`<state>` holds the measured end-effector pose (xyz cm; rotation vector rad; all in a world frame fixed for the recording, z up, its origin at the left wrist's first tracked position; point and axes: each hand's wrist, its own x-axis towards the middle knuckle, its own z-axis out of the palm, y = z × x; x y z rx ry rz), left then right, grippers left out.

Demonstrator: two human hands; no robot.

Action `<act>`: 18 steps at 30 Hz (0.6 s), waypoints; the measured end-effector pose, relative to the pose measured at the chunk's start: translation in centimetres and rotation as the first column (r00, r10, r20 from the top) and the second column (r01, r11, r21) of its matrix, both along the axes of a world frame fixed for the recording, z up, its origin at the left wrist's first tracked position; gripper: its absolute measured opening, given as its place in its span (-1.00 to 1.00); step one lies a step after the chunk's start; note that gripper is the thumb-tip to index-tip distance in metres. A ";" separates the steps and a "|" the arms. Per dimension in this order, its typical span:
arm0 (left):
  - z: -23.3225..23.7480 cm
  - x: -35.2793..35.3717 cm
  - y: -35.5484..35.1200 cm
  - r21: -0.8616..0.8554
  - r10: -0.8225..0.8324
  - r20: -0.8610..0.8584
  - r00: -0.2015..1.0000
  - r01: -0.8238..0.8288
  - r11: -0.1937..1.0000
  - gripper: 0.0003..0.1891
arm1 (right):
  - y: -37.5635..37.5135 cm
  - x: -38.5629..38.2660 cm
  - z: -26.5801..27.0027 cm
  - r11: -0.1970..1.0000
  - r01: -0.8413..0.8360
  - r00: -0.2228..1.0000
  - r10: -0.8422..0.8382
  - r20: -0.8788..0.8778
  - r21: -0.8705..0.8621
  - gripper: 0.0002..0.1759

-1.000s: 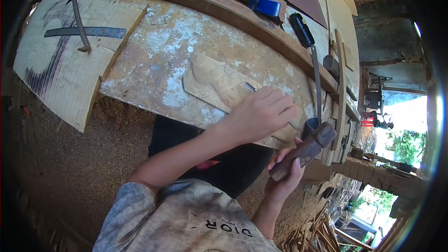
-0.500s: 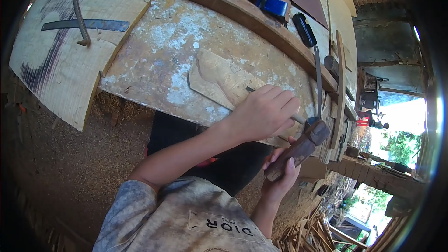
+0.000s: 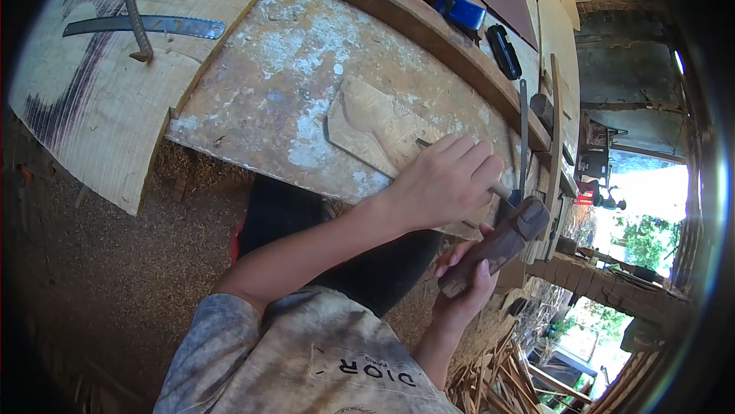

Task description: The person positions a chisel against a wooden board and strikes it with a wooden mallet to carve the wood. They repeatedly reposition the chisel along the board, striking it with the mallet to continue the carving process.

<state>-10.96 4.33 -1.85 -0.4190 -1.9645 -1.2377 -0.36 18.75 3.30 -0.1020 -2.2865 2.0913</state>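
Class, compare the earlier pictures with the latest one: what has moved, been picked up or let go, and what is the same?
Very little has changed. The view has shifted, so the bench sits slightly further right in the picture. Nothing was taken up or let go. The right hand still grips the wooden mallet, its head close to the chisel butt. The left hand still holds that chisel on the carved panel.

we see a paint-flecked workbench (image 3: 283,54) carrying a carved wooden panel (image 3: 375,127) near its front edge, a pale board (image 3: 92,108) at the left with a flat metal blade (image 3: 145,26) and a ribbed steel rod (image 3: 134,12) crossed on it, and a long curved wooden strip (image 3: 383,8) behind.
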 end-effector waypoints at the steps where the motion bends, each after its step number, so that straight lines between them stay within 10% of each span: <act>1: 0.0 0.0 0.0 0.005 -0.001 0.000 1.000 0.001 1.000 -0.70 | 0.0 0.1 0.0 1.000 -0.002 1.000 0.002 -0.002 -0.001 -0.20; 18: -0.2 0.2 -0.3 -0.008 0.005 -0.022 1.000 -0.005 1.000 -0.68 | -0.7 0.7 0.3 1.000 -0.001 1.000 0.001 -0.008 0.021 -0.19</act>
